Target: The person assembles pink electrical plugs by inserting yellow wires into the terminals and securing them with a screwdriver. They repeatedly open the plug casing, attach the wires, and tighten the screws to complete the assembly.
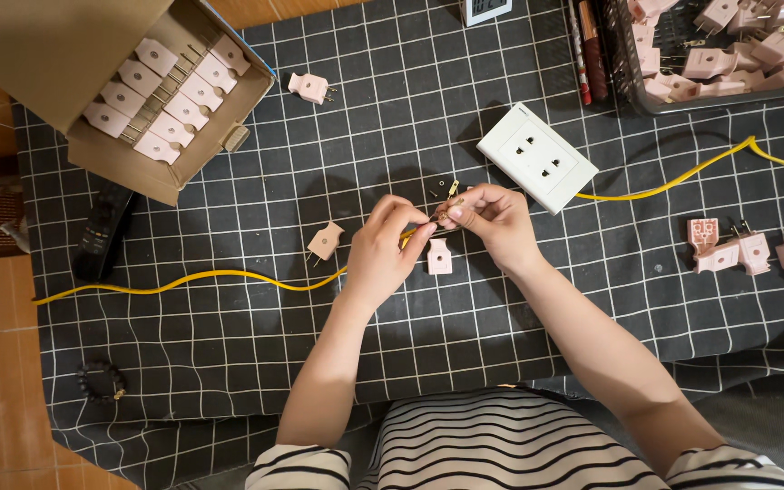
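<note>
My left hand [385, 249] pinches the end of a yellow cable [183, 279] that trails off to the left over the black grid mat [229, 363]. Fingertip to fingertip with it, my right hand [494, 218] pinches the bare wire strands and a small metal part at that cable end. Just below the fingers a pink plug half [439, 257] lies on the mat. Left of my left hand rests another pink plug piece [325, 241]. Tiny screws and a brass prong [452, 189] sit just above my hands.
A white double wall socket [537, 158] with its own yellow cable [682, 177] lies behind my right hand. A cardboard box [120, 154] of pink plugs stands at far left, a dark basket [628, 86] of plugs at far right. Assembled pink plugs [746, 251] rest at right, a remote [102, 231] at left.
</note>
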